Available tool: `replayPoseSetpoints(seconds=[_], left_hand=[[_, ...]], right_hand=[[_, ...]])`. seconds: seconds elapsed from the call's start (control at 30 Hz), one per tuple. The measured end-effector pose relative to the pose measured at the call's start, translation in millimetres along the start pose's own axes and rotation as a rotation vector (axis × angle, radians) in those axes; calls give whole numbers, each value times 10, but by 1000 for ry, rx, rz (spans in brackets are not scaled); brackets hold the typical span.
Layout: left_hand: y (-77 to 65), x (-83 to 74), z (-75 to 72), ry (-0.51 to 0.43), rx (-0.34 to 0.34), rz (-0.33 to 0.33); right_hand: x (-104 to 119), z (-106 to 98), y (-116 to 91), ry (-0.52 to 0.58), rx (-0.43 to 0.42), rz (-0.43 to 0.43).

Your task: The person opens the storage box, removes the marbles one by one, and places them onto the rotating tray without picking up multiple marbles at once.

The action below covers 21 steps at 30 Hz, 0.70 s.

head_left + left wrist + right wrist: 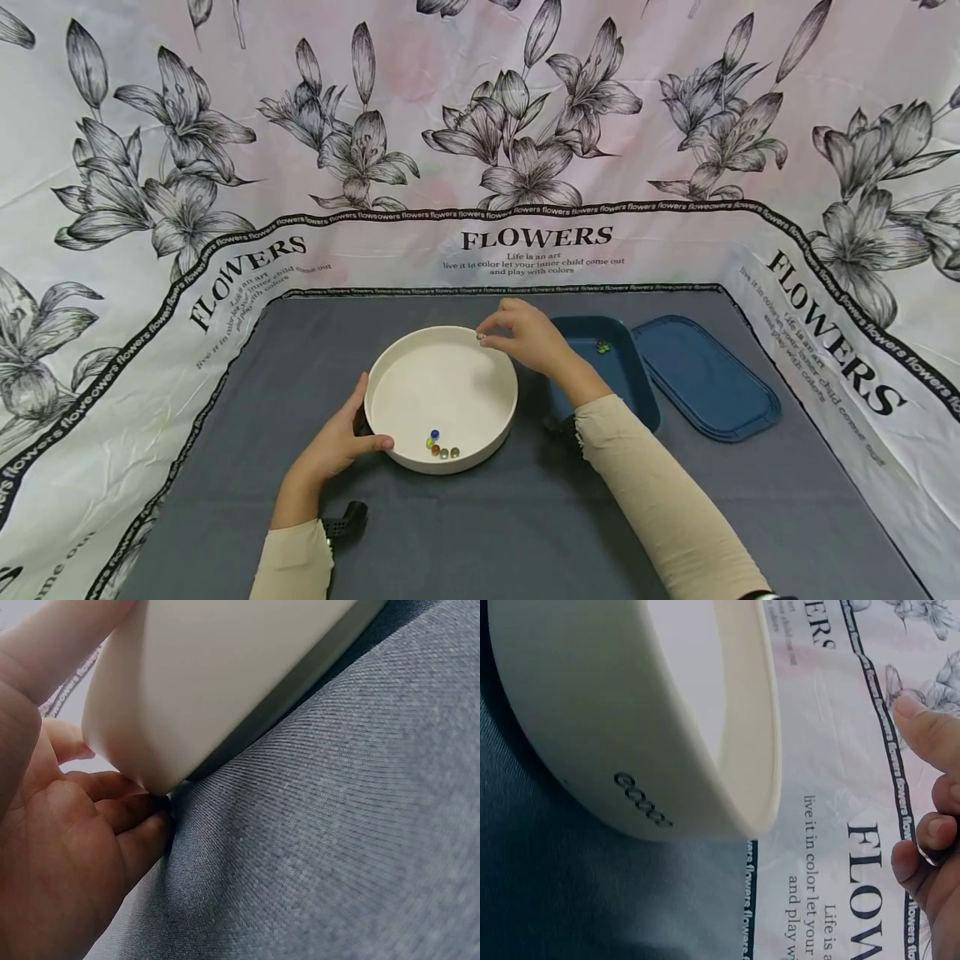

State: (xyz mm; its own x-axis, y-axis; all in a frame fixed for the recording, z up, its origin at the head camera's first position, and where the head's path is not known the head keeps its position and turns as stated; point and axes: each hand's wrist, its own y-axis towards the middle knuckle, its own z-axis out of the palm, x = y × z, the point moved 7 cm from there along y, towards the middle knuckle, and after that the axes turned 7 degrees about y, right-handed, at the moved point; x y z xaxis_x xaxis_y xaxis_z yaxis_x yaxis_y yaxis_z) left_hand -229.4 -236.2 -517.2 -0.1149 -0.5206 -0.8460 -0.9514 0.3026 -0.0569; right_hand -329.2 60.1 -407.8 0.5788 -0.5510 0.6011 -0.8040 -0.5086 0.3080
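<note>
A round cream dish (442, 392) with a low wall stands on the grey cloth. My left hand (337, 442) grips its near left side, the thumb over the rim; in the left wrist view the fingers (139, 817) reach to the lower edge of the wall. Several glass marbles (435, 447), one of them blue, lie together inside at the near wall. Above the far right rim, my right hand (525, 335) pinches a small marble (481, 336) between thumb and fingertips. In the right wrist view that hand (937, 802) is partly cut off.
Right of the dish is a deep blue tray (647, 392) with a few greenish marbles (603, 347) in it, partly behind my right forearm. Beside it lies a flat blue lid (708, 379). A flower-printed cloth (540, 250) rises behind the grey surface (450, 533).
</note>
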Motion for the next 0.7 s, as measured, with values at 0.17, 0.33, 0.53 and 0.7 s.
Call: replayPoseSetpoints(seconds=[0.17,0.33,0.53,0.7], left_hand=[[-6,3,1,7,-5,-13],[-31,31,12,17,-3,-31],[-29,36,10,6,-2,-28],[-7,21,4,4,0,-29]], right_hand=[[26,121,61,-8,46,6],[3,288,113,-8,122,22],[-18,468,193,-42,190,17],[-14,611,224,-60,258,27]])
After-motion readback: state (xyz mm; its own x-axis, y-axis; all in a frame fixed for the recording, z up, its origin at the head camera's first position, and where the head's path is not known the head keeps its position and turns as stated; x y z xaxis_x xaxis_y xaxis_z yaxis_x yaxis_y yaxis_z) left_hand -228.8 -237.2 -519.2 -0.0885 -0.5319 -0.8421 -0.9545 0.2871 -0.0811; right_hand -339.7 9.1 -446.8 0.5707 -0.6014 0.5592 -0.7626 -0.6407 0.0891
